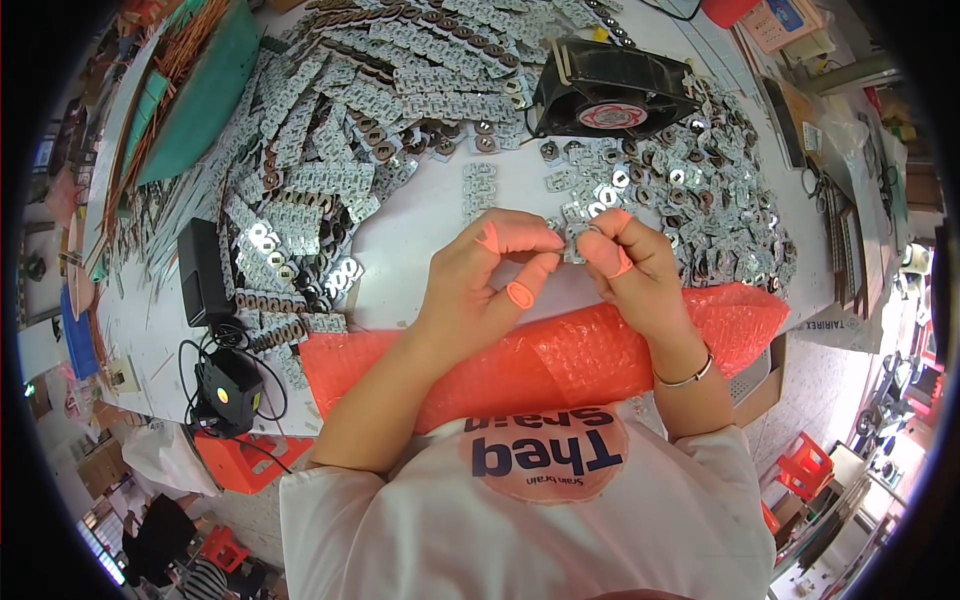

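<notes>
Over the near middle of the table, my two hands almost meet at the fingertips. A small silvery stamped metal piece (574, 246) shows between them. My right hand (640, 272) grips it with thumb and bent forefinger. Thumb and forefinger of my left hand (478, 272) come together in a pinch at the piece's left side; what sits between those tips is too small to make out. Orange finger covers are on both thumbs and forefingers. Just beyond my hands lies a short strip of joined metal pieces (480, 190). Red bubble wrap (590, 352) lies under my forearms along the table's near edge.
A black fan (615, 90) stands at the back right, beside a heap of loose metal pieces (715, 200). Stacked metal strips (330, 185) cover the left and back. A green basin (205, 100), a black box (203, 272) and a cabled black device (228, 393) are at left.
</notes>
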The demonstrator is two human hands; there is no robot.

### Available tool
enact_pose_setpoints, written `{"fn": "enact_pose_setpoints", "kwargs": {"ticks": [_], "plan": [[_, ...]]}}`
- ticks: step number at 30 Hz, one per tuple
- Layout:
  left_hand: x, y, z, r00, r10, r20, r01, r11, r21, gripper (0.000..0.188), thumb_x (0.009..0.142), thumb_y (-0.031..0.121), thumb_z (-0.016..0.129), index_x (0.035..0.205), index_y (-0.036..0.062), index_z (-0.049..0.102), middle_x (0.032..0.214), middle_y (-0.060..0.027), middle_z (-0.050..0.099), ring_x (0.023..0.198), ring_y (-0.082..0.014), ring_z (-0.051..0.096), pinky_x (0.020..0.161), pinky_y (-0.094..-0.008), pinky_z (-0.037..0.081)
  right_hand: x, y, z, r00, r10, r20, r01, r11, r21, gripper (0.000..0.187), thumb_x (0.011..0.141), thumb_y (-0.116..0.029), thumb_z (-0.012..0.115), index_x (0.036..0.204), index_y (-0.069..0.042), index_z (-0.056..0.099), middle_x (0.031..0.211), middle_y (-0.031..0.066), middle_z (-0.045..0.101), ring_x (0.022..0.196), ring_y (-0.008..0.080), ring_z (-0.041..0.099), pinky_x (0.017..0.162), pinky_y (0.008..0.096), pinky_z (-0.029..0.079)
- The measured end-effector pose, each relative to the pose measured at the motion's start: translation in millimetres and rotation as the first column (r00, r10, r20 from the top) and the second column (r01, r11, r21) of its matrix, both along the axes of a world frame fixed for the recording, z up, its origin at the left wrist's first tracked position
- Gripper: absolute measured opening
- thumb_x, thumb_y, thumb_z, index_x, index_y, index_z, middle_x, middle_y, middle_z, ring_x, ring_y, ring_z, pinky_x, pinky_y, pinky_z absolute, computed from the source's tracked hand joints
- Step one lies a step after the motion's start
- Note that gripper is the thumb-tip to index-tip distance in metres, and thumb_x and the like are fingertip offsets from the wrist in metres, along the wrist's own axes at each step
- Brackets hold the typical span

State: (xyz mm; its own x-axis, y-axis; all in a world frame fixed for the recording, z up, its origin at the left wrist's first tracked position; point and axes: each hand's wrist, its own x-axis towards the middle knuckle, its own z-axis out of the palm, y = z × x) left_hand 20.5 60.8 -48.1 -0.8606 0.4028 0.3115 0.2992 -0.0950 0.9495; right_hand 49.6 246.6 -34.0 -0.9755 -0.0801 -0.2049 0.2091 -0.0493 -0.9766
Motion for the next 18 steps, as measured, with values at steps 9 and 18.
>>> {"fn": "enact_pose_setpoints", "kwargs": {"ticks": [9,18], "plan": [[3,6,-3,0.99,0.127,-0.055,-0.128,0.992,-0.021,0.022,0.081,-0.009,0.06,0.101,0.0004,0.056,0.099,-0.012,0.057,0.084,-0.0147,0.059,0.072,-0.025,0.051,1,-3,-3,0.995,-0.011,-0.103,0.021,0.995,0.096,0.018,0.09,-0.018,0.061,0.08,-0.003,0.056,0.061,-0.0055,0.046,0.055,0.0016,0.038,0.047,0.019,0.032],[2,6,0,0.972,0.117,-0.205,-0.141,0.984,-0.108,0.021,0.08,-0.008,0.062,0.098,0.0002,0.059,0.097,-0.0132,0.059,0.081,-0.0171,0.06,0.067,-0.025,0.052,1,-1,5,0.994,-0.034,0.103,0.037,0.999,-0.026,0.016,0.09,-0.018,0.06,0.082,-0.003,0.058,0.056,-0.0035,0.051,0.051,0.0019,0.045,0.045,0.0186,0.034]]}}
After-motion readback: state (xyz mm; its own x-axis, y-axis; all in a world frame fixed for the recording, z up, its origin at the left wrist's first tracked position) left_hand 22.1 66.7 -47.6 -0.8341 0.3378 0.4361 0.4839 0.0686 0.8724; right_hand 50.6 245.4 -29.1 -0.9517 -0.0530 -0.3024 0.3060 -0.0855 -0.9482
